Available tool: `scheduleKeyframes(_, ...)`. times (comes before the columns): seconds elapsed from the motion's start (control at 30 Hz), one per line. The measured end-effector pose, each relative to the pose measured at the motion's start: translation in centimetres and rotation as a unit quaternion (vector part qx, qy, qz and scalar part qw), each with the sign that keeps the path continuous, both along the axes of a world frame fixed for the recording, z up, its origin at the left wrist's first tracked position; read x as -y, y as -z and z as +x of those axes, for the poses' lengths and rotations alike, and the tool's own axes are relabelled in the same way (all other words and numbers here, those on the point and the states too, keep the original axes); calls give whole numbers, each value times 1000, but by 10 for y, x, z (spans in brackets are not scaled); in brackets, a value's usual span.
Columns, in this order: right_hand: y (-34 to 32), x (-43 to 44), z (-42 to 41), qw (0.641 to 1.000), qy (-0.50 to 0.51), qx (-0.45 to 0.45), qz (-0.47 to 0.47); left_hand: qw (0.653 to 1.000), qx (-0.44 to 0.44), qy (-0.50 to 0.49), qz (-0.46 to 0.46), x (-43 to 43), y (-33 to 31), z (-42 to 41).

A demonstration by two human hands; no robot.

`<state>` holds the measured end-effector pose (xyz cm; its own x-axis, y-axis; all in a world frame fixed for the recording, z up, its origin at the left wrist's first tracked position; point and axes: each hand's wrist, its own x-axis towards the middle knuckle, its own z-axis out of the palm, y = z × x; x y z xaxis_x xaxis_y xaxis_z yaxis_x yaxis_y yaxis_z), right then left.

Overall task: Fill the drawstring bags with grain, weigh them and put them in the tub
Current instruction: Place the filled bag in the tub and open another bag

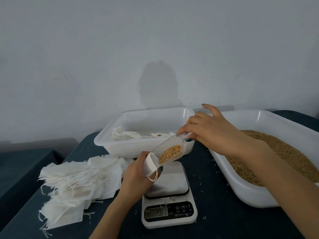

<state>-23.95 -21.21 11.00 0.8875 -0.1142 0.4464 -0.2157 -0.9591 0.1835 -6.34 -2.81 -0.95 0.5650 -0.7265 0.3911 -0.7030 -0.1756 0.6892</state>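
My left hand (138,175) grips a small white drawstring bag (150,164) with its mouth held open above the scale (168,195). My right hand (203,130) holds a clear plastic scoop (170,150) by its handle, tilted down to the left, its lip at the bag's mouth. Brown grain (170,153) lies in the scoop. A white tub (255,192) at the right holds a bed of grain (279,152). A second white tub (120,140) behind the scale holds several filled bags (124,136).
A heap of empty white drawstring bags (74,183) lies on the dark table (212,195) to the left of the scale. A few loose grains are scattered on the table and on the scale. A plain wall rises behind the tubs.
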Motion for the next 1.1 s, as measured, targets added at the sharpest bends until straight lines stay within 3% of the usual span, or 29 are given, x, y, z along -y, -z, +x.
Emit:
scheduleKeyframes(0.47,-29,-19,14,990,-20,19,-136,998,-52,26,-38,-1,-4,-4)
scheduleKeyframes(1.1,-46,-18,12,972,-40,86,-217,980,-158,61,-100,2,-4,-4)
